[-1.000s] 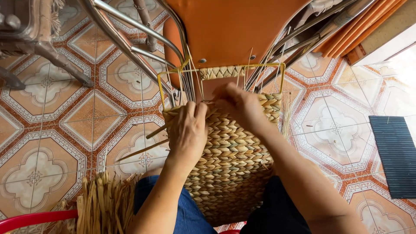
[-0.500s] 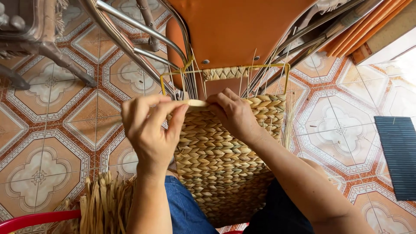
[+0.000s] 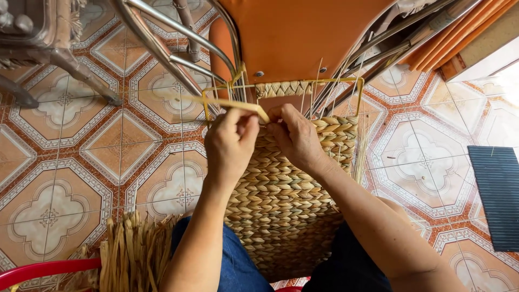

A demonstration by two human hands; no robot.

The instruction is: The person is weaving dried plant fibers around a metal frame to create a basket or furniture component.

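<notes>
A half-woven straw basket [image 3: 286, 200] on a yellow wire frame [image 3: 281, 86] fills the centre of the frame, resting on the person's lap. The left hand [image 3: 230, 143] pinches a flat straw strand [image 3: 238, 105] at the basket's top edge. The right hand [image 3: 294, 135] presses closed fingers on the weave beside it. Loose straw [image 3: 132, 251] lies lower left; an orange chair [image 3: 303, 38] stands above on patterned floor tiles [image 3: 81, 157].

A tiled floor with things on it

The floor [image 3: 70, 162] has orange and white patterned tiles. Metal chair legs [image 3: 81, 75] stand on it, and a dark ridged mat [image 3: 497, 194] lies flat at the right edge.
</notes>
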